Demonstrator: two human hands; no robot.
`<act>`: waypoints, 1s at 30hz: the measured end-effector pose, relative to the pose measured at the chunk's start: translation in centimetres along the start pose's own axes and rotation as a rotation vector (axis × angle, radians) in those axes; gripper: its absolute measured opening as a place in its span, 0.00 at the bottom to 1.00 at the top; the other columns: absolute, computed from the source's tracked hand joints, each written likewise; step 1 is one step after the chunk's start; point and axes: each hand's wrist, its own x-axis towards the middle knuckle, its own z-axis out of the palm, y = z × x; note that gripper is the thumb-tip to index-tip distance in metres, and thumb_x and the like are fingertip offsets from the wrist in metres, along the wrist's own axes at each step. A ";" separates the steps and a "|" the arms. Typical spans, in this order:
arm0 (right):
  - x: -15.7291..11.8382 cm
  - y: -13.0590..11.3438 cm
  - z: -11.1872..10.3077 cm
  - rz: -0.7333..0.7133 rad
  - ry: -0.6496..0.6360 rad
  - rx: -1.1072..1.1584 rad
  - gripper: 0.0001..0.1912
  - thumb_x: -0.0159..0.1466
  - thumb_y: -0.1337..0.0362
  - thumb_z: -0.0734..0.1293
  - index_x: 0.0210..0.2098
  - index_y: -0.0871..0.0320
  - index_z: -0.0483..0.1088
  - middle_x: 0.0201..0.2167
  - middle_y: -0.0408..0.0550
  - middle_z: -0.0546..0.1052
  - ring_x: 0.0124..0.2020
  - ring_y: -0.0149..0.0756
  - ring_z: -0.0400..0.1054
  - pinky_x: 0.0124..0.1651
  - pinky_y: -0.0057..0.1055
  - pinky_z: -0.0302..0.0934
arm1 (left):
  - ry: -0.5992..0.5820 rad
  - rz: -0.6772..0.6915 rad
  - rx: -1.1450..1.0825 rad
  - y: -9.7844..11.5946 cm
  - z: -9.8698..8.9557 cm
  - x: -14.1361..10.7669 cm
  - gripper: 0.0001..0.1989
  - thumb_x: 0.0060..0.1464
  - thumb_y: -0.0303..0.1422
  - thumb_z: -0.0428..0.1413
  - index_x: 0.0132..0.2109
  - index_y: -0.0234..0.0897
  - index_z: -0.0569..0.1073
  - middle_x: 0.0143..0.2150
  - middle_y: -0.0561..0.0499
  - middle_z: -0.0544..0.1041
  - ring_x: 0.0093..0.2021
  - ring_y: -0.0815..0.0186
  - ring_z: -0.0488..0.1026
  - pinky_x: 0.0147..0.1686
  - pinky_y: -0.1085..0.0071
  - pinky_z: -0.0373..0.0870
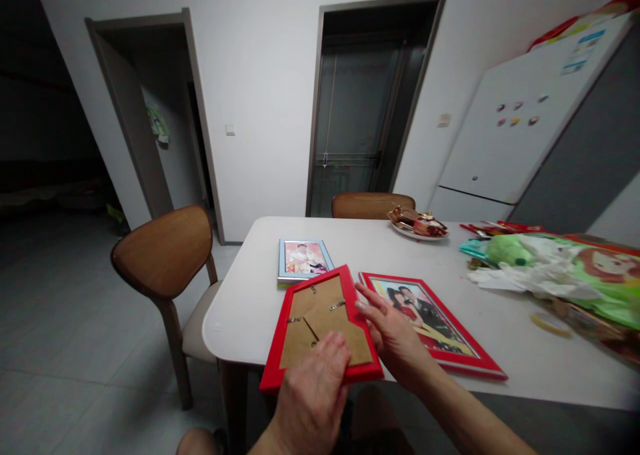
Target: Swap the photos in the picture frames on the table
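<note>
A red photo frame (356, 371) lies face down and tilted over the table's near edge, its brown backing board (320, 315) and several small metal clips showing. My left hand (315, 381) is closed over the near part of the board with curled fingers; its thumb is hidden. Along the right side of this frame rests my right hand (387, 328), fingers stretched out and touching the red edge. Just right of it, a second red frame (475, 365) lies face up with a photo of two people. A light-blue framed picture (281, 261) sits behind the tilted frame.
The white table (240, 308) also holds a plate of food-like items (423, 231) at the back, green and white plastic packaging (540, 261) and a roll of tape (550, 325) at right. Wooden chairs stand left (165, 255) and behind (373, 205).
</note>
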 end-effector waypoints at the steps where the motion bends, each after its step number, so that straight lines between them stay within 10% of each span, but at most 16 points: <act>1: 0.0 0.5 -0.1 0.055 -0.014 0.026 0.33 0.56 0.59 0.56 0.58 0.62 0.43 0.37 0.52 0.74 0.36 0.36 0.70 0.40 0.31 0.64 | -0.033 0.037 0.048 0.1 0.5 -0.3 0.19 0.53 0.24 0.43 0.53 0.32 0.60 0.51 0.42 0.67 0.54 0.61 0.61 0.50 0.65 0.63; 5: 0.7 2.9 -0.6 0.167 -0.079 0.025 0.39 0.51 0.66 0.61 0.58 0.63 0.41 0.39 0.51 0.74 0.36 0.36 0.70 0.41 0.34 0.63 | -0.099 0.061 0.149 0.2 2.9 -1.3 0.17 0.54 0.24 0.41 0.49 0.30 0.64 0.48 0.42 0.70 0.52 0.60 0.63 0.48 0.66 0.65; 14: 2.2 7.5 -1.1 -0.099 -0.025 -0.734 0.25 0.49 0.70 0.57 0.48 0.66 0.63 0.45 0.55 0.70 0.46 0.38 0.63 0.51 0.34 0.54 | -0.272 -0.027 0.136 -0.2 5.6 -2.4 0.16 0.53 0.23 0.44 0.48 0.33 0.66 0.50 0.43 0.69 0.52 0.59 0.62 0.48 0.65 0.65; 30: 3.1 7.1 -0.6 -0.169 -0.017 -0.985 0.13 0.52 0.67 0.58 0.34 0.59 0.71 0.31 0.50 0.71 0.34 0.35 0.65 0.39 0.28 0.57 | -0.490 -0.458 0.020 -3.0 0.0 -2.3 0.16 0.39 0.31 0.60 0.39 0.35 0.70 0.53 0.41 0.65 0.54 0.57 0.59 0.55 0.56 0.51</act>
